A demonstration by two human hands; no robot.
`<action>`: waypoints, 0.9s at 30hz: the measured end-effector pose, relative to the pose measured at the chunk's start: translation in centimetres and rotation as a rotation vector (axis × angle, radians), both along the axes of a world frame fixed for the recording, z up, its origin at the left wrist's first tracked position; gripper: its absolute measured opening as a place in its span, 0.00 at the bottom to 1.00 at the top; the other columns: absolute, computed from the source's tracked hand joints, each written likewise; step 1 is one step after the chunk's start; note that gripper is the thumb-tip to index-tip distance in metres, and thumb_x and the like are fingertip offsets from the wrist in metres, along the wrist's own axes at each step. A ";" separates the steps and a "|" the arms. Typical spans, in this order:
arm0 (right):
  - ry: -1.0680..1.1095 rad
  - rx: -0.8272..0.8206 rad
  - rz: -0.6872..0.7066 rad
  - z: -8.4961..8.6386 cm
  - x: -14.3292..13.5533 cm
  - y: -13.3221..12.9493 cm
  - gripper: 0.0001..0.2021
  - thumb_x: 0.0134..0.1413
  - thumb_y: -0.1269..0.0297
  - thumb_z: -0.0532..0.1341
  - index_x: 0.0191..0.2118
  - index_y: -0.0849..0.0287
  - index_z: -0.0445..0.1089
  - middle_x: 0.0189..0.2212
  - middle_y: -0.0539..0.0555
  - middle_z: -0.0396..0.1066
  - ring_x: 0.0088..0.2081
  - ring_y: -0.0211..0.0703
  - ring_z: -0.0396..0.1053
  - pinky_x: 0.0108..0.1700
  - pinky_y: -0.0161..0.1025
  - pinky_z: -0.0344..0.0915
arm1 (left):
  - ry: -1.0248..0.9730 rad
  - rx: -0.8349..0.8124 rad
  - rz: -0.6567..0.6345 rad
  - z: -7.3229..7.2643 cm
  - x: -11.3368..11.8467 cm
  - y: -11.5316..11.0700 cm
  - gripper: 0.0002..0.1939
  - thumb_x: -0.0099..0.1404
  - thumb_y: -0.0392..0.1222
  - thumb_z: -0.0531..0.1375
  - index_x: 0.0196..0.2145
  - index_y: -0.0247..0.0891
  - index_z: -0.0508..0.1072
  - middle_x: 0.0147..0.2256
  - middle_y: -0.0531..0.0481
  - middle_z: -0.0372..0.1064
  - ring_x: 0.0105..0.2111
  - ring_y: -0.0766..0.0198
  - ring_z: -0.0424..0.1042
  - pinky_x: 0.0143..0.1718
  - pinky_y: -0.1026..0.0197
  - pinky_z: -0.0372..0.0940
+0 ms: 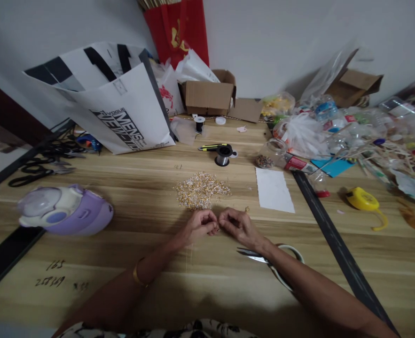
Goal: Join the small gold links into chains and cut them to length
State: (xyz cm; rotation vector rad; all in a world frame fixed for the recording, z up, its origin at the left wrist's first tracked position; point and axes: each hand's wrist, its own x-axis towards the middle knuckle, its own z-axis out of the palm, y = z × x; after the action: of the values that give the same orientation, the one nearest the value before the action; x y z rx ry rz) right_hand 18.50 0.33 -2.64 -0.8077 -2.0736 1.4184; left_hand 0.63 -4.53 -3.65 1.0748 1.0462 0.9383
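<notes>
Two bare hands work over a wood-grain table (147, 176), midway between its left and right edges. The left hand (200, 223) and right hand (240, 227) almost meet, fingers curled inward; the tips are too small to tell whether they close on anything. Just beyond them, toward the far edge, lies a loose heap of gold and silver beads (200, 190). Scissors (255, 257) lie partly under the right forearm (295, 274). Farther back stands a dark spool (223, 156). Toward the far left corner, a white bag (122, 110) reads "VOGUE" and "MENS" in black, with further lettering unclear. Toward the near left corner, handwriting (55, 265) on the wood reads "165" and, below, "258369"; a smudged mark beside it is unreadable.
</notes>
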 end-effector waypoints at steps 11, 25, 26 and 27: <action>0.070 -0.108 -0.116 -0.1 -0.1 0.3 0.15 0.56 0.52 0.58 0.30 0.61 0.64 0.23 0.48 0.60 0.25 0.33 0.56 0.26 0.31 0.53 | -0.079 -0.049 -0.031 -0.3 -0.7 0.3 0.20 0.60 0.53 0.59 0.36 0.30 0.74 0.27 0.46 0.73 0.27 0.66 0.73 0.30 0.64 0.67; -0.047 0.010 -0.105 1.0 -0.7 0.0 0.13 0.57 0.56 0.57 0.30 0.63 0.65 0.24 0.48 0.62 0.25 0.33 0.58 0.26 0.30 0.55 | 0.006 0.026 -0.059 -0.1 -0.3 0.1 0.21 0.54 0.56 0.63 0.28 0.32 0.69 0.21 0.51 0.70 0.20 0.70 0.69 0.25 0.66 0.65; -0.062 0.020 -0.100 1.2 -0.6 0.0 0.13 0.57 0.56 0.56 0.31 0.63 0.65 0.24 0.48 0.63 0.25 0.33 0.58 0.26 0.30 0.55 | 0.005 0.021 -0.057 0.0 -0.3 0.0 0.22 0.54 0.57 0.62 0.28 0.32 0.68 0.21 0.51 0.70 0.20 0.70 0.69 0.25 0.66 0.65; -0.076 0.030 -0.095 1.4 -0.4 0.1 0.13 0.58 0.57 0.56 0.31 0.63 0.65 0.24 0.48 0.63 0.25 0.33 0.58 0.25 0.30 0.55 | 0.005 0.015 -0.056 0.0 -0.3 0.0 0.22 0.53 0.57 0.62 0.28 0.32 0.68 0.21 0.51 0.70 0.20 0.69 0.68 0.25 0.66 0.65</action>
State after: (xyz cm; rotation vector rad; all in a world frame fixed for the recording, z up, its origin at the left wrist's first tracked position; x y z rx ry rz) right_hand 18.05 0.46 -1.29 -0.9491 -2.0783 1.3221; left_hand 0.28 -4.50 -3.63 1.1136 1.0094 0.8999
